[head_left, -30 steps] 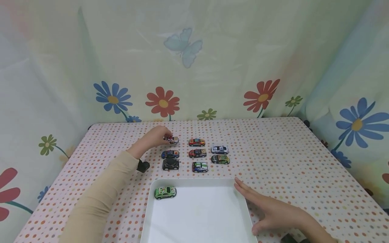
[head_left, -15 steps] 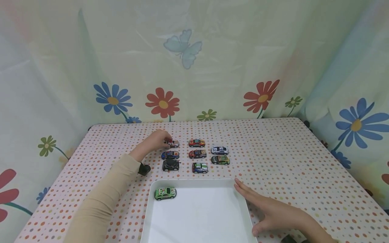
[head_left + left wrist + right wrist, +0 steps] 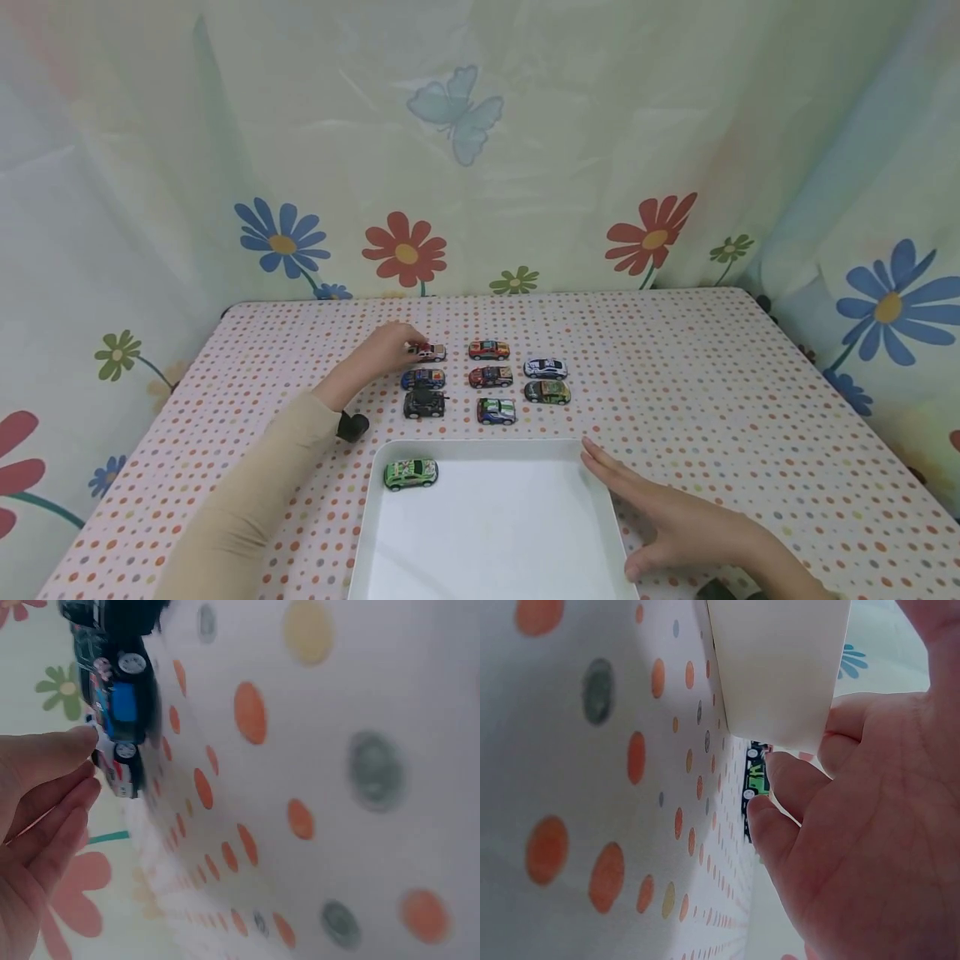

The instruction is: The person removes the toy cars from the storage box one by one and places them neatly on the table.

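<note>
White car (image 3: 428, 352): small toy, far-left end of the car grid on the dotted table (image 3: 712, 400), at the tips of the left hand (image 3: 386, 348). Likely die-cast or hard plastic: light, stiff, glossy, free-rolling on its wheels, so apt to scoot if pushed from one end. Best hold, by judgement: thumb and finger across the two flanks, over the roof, not on the ends.

Left hand: fingers curled toward the car's near end. In the head view they appear to touch it; whether they pinch it cannot be told. In the left wrist view the fingertips (image 3: 71, 746) lie just beside the white car (image 3: 120, 761), contact unclear.

Just nearer than the grip: blue car (image 3: 423, 378), then black car (image 3: 424, 403). To the grip's right: six further cars in two columns.

Right hand (image 3: 675, 521): flat, fingers straight, lying along the right rim of the white tray (image 3: 600, 500). Tray holds a green car (image 3: 410, 473) in its far-left corner.

Views compared: the head view alone gives the whole layout, tray and both hands. The left wrist view shows the narrow space at the fingertips and the blue car (image 3: 120, 697) beyond. The right wrist view shows the fingers (image 3: 780, 825) under the tray's outer wall (image 3: 780, 667), with a green-marked car (image 3: 756, 784) beyond.
</note>
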The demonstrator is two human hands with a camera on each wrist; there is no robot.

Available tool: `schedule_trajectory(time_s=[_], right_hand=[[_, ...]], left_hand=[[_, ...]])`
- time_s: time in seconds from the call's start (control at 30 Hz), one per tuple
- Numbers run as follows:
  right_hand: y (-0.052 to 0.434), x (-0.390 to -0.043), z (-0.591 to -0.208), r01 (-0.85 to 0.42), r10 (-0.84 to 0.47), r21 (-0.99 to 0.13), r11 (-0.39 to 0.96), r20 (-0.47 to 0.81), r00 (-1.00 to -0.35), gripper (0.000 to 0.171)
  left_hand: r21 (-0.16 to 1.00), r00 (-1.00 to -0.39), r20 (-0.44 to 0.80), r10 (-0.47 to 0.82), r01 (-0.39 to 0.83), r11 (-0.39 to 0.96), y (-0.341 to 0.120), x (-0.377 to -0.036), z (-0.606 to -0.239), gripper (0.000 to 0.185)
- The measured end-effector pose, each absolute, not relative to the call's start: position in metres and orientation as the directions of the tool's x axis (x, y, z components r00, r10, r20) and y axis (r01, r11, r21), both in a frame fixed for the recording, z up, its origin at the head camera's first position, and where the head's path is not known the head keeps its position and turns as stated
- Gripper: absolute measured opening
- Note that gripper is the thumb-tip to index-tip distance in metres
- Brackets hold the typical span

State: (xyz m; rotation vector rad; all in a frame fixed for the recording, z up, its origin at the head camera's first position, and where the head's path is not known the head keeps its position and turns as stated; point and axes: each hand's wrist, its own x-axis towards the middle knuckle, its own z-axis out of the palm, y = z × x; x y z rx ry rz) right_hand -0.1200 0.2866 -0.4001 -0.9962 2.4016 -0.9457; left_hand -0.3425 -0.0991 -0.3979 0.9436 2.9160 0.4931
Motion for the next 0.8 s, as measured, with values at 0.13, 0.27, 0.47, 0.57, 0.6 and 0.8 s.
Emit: schedule_trajectory(time_s=[0.13, 0.27, 0.47, 0.57, 0.6, 0.8], right_hand=[[0.287, -0.12, -0.4, -0.489, -0.732, -0.7, 0.521, -0.072, -0.677, 0.109], [0.288, -0.12, -0.401, -0.467, -0.716, -0.7, 0.54, -0.09, -0.692, 0.109], [0.286, -0.121, -0.399, -0.443, -0.686, -0.689, 0.573, -0.107, -0.72, 0.111], [0.285, -0.121, -0.398, -0.45, -0.688, -0.685, 0.573, -0.105, -0.718, 0.112], [0.285, -0.121, -0.398, -0.458, -0.694, -0.684, 0.568, -0.1, -0.713, 0.112], [0.284, -0.121, -0.397, -0.461, -0.7, -0.686, 0.562, -0.098, -0.707, 0.113]], left_hand=[[0.336, -0.802, 0.146, 0.579, 0.59, 0.734, -0.107, -0.318, -0.392, 0.027], [0.367, -0.786, 0.192, 0.588, 0.613, 0.7, -0.111, -0.281, -0.377, 0.029], [0.383, -0.732, 0.214, 0.646, 0.672, 0.634, -0.114, -0.22, -0.363, 0.029], [0.376, -0.7, 0.187, 0.69, 0.7, 0.608, -0.115, -0.195, -0.366, 0.031], [0.38, -0.693, 0.176, 0.699, 0.703, 0.601, -0.116, -0.188, -0.368, 0.032], [0.371, -0.683, 0.119, 0.721, 0.704, 0.606, -0.114, -0.167, -0.384, 0.034]])
